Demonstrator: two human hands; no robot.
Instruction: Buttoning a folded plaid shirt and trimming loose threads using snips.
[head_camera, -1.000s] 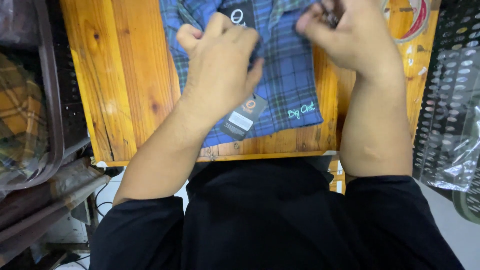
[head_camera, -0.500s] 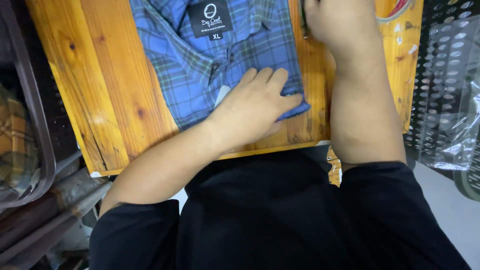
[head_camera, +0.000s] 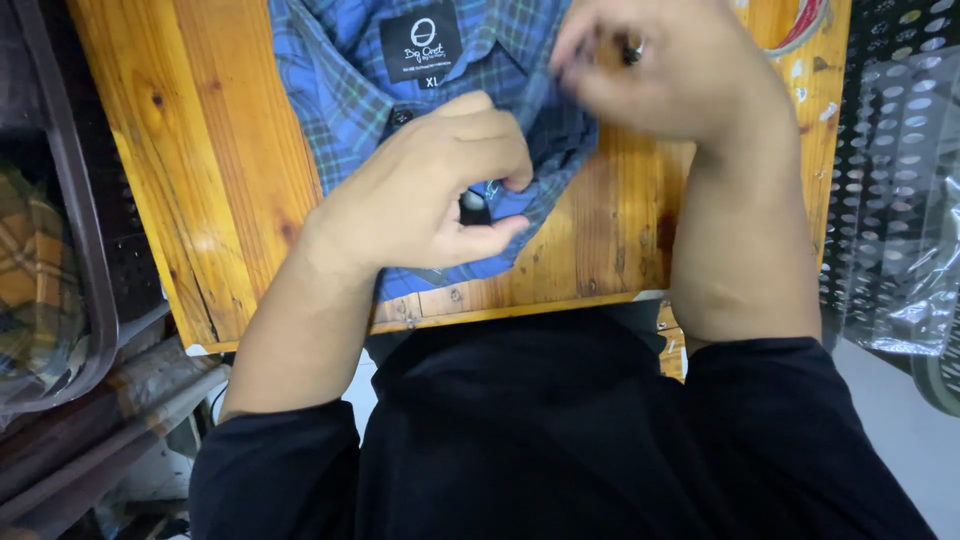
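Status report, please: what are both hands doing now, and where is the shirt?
Left hand pinching blue plaid shirt near a button. Right hand raised over shirt's edge, blurred, grip unclear. Shirt flat on wooden table. Nothing in the way.

Under my left hand (head_camera: 425, 195) the shirt (head_camera: 345, 95) looked like soft woven cloth, matt, blue plaid. Just beyond my left fingers (head_camera: 490, 130) its label (head_camera: 420, 40) was flat black fabric, smooth and dull. Between thumb and fingers I saw a small button (head_camera: 472, 200), glossy like plastic. The table (head_camera: 200, 150) around my fingers was varnished wood, smooth with a slight sheen, grain and knots showing. Past my right hand (head_camera: 670, 75) a bag (head_camera: 900, 260) looked like clear plastic, crinkled and shiny. My sleeves (head_camera: 270, 470) were matt black cloth.
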